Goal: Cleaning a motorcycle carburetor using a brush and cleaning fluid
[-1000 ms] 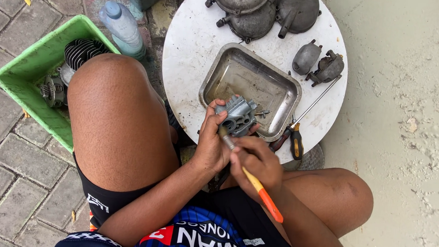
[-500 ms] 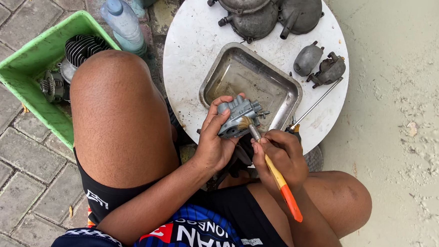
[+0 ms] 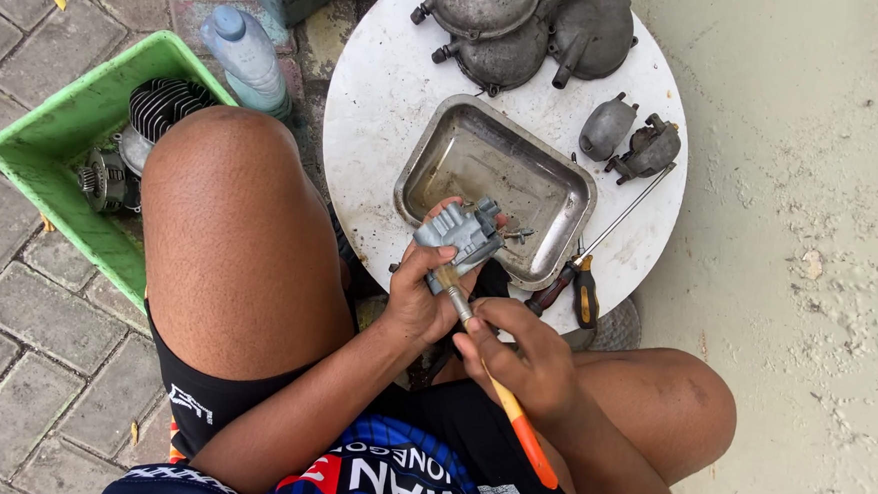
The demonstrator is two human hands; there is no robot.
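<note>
Tray [image 3: 444, 142] behind carb [image 3: 463, 234] (L hand [image 3: 418, 296]).

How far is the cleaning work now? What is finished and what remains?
In hand: the left hand holds a small grey engine part over the metal tray, and the right hand puts an orange-handled brush to it. Whether anything is finished cannot be told. Two small parts and three grey covers lie on the round white table, and more engine parts wait in the green bin.
</note>
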